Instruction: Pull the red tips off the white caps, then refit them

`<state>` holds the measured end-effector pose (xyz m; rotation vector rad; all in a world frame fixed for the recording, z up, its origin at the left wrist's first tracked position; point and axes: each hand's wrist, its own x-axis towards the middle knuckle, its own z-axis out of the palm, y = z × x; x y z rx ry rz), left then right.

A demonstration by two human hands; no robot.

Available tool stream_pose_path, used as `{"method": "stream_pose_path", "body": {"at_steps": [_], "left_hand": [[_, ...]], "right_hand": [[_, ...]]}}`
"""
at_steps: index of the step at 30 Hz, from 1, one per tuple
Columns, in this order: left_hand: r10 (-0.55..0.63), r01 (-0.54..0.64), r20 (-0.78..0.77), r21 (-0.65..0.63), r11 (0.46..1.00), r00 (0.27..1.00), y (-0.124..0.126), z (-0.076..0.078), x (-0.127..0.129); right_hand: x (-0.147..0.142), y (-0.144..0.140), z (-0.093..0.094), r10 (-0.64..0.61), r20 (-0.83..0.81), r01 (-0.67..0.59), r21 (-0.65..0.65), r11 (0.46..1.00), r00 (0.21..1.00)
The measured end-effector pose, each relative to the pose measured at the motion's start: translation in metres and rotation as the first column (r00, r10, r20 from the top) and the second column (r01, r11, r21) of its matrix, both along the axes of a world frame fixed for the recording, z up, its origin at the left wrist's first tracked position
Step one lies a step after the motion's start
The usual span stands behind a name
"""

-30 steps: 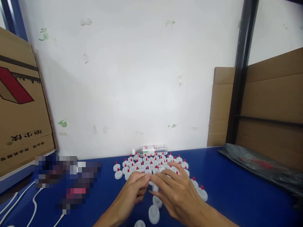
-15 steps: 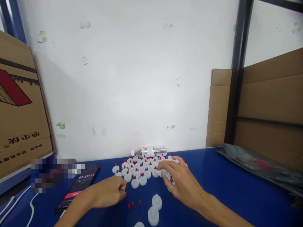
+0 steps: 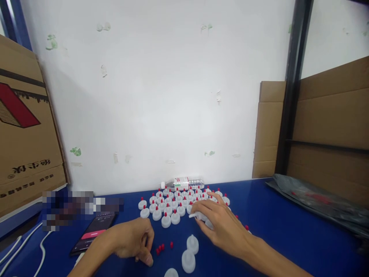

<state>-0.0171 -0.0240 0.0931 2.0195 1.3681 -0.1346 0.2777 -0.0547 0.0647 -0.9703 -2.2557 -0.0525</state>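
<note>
My left hand (image 3: 137, 240) hovers low over the blue tabletop, fingers curled and thumb apart, with nothing visible between them. Just right of it lie several small red tip caps (image 3: 162, 247). My right hand (image 3: 217, 221) grips a white nozzle cap (image 3: 198, 216), tilted so its bare nozzle points left; the fingers hide part of it. Behind both hands stand many white nozzle caps (image 3: 166, 222) with red tips on, some hidden by my right hand. Nearer me are white nozzle caps without red tips (image 3: 188, 262).
A clear plastic bottle (image 3: 181, 183) lies along the wall behind the caps. At left are a phone (image 3: 93, 233), white cables (image 3: 43, 252) and a printed cardboard box (image 3: 30, 127). A dark plastic bag (image 3: 314, 204) rests at the right, near a black post (image 3: 288, 111).
My left hand has opened and lowered slightly; another red tip cap now shows in the loose group. The white nozzle cap in my right hand has tipped, its nozzle now pointing left.
</note>
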Motion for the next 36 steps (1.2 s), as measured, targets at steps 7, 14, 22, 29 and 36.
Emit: {"method": "stream_pose_path", "body": {"at_steps": [7,14,22,29,36], "left_hand": [[0.033,-0.029,-0.054,0.079,0.996,0.998,-0.002,0.009,-0.001],[-0.006,0.012,-0.018,0.322,0.947,1.0,0.0,0.014,0.006],[-0.012,-0.008,0.02,0.768,0.641,1.0,0.0,0.0,0.024],[-0.043,0.084,-0.075,0.717,0.692,0.996,0.003,-0.023,0.028],[-0.125,-0.102,0.28,0.675,0.73,0.952,-0.003,-0.007,0.038]], "right_hand": [[-0.001,0.0,-0.001,-0.011,-0.018,0.012,0.029,0.999,1.0],[0.0,-0.001,-0.001,-0.008,0.004,0.008,-0.022,1.0,1.0],[-0.003,-0.002,-0.004,-0.052,0.044,0.053,-0.038,0.998,0.998],[-0.005,0.001,-0.008,-0.034,0.123,0.048,-0.116,0.992,0.992],[-0.005,-0.007,-0.001,-0.042,0.029,0.043,-0.055,0.998,0.999]]}}
